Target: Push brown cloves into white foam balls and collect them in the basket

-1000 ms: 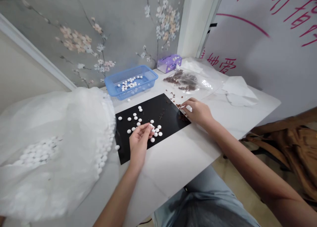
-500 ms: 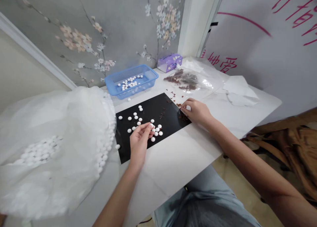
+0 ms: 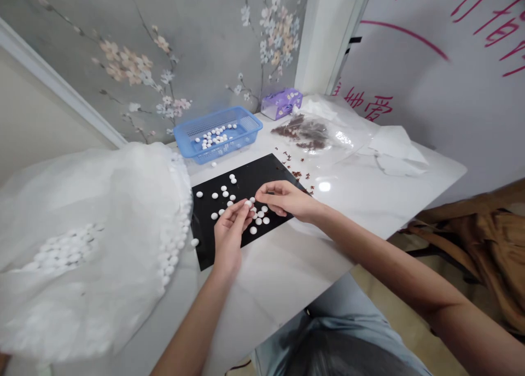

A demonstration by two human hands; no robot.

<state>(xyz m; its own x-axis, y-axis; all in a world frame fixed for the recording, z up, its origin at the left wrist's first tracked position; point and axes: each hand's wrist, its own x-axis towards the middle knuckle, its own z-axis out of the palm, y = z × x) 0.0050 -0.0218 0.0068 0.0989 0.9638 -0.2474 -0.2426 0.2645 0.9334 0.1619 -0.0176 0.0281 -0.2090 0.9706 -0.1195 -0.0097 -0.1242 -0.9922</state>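
Note:
Between thumb and fingers of my left hand (image 3: 230,227) is a white round piece (image 3: 248,203), smooth and button-like. My right hand (image 3: 286,199) has come close to it from the right, thumb and fingertips pinched together; whatever they hold is too small to make out. Both hands are over a black mat (image 3: 207,250). Several more white pieces (image 3: 266,220) lie on the mat, some beside my fingertips and others farther left. Small reddish-brown pieces (image 3: 298,174) are scattered at the mat's right edge, partly hidden behind my right hand.
A blue basket (image 3: 192,150) with white pieces stands behind the mat. On the left sits a large white bag (image 3: 123,201) full of similar pieces. A clear bag (image 3: 344,138) of brown pieces and a purple tissue pack (image 3: 282,103) are at the back right of the white table (image 3: 270,277).
My right hand has moved left from the brown pieces at the mat's edge to the white piece in my left hand. The left hand has barely moved.

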